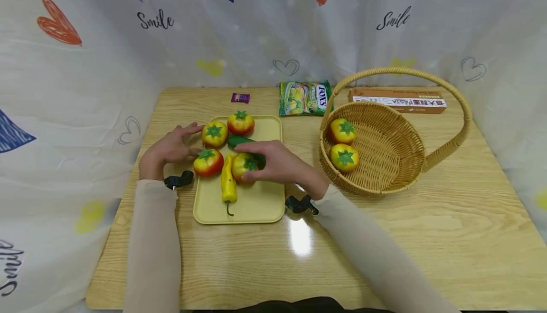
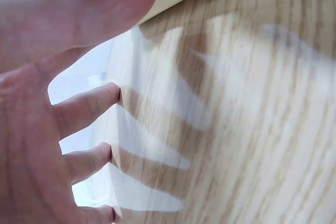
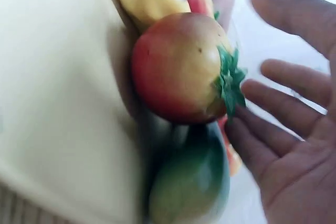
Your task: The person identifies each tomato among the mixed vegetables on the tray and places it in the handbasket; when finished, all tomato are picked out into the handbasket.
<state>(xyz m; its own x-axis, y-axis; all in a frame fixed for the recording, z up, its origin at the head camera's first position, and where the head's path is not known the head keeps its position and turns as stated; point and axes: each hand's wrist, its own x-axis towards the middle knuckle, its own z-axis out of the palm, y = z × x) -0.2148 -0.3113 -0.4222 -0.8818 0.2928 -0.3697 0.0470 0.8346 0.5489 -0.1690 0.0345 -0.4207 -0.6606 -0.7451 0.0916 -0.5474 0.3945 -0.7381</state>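
Observation:
A pale yellow tray (image 1: 256, 211) carries several red-and-yellow toy tomatoes, a yellow chili pepper (image 1: 229, 187) and a dark green vegetable (image 1: 239, 141), partly hidden. My right hand (image 1: 282, 162) reaches over the tomato (image 1: 242, 165) beside the pepper. In the right wrist view its fingers are spread around the leafy top of that tomato (image 3: 176, 69), not closed on it. My left hand (image 1: 168, 147) is at the tray's left edge, beside two tomatoes. In the left wrist view its fingertips (image 2: 107, 94) meet the wooden table, and the thumb lies by the tray rim.
Right of the tray stands a wicker basket (image 1: 395, 161) with a tall handle, holding two tomatoes (image 1: 344, 157). Behind are a green FOX'S candy bag (image 1: 303, 98), a brown pasta box (image 1: 397, 100) and a small purple packet (image 1: 240, 98). A printed curtain (image 1: 256, 33) borders the table.

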